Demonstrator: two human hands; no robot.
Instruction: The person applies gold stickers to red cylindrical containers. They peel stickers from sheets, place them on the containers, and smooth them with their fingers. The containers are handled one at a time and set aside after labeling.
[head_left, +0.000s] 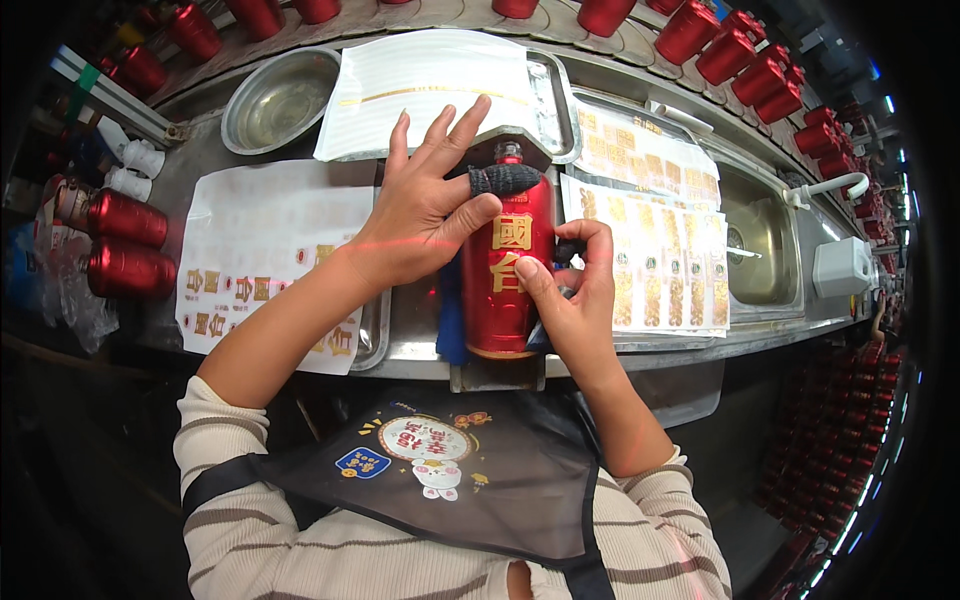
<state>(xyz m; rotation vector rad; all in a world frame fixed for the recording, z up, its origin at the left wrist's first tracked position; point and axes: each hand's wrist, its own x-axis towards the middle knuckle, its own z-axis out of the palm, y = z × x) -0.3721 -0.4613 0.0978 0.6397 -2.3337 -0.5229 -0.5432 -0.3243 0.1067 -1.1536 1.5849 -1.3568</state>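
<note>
A red bottle [497,322] with large gold characters on its front lies in front of me at the work counter, its neck pointing away. My right hand [580,305] grips its right side, thumb pressed on the front near the lower gold character. Over the bottle's upper part reaches my left hand [425,210], fingers spread. Its index finger, in a dark cloth finger cover [503,180], lies across the bottle's shoulder just below the neck. Blue cloth [452,325] shows under the bottle's left side.
Sheets of gold character decals [270,255] lie at left, more gold decal sheets [650,260] at right. A white sheet [430,80] and a metal bowl [280,100] are behind. Red bottles [130,270] lie far left; others line the back conveyor. A sink [760,235] is right.
</note>
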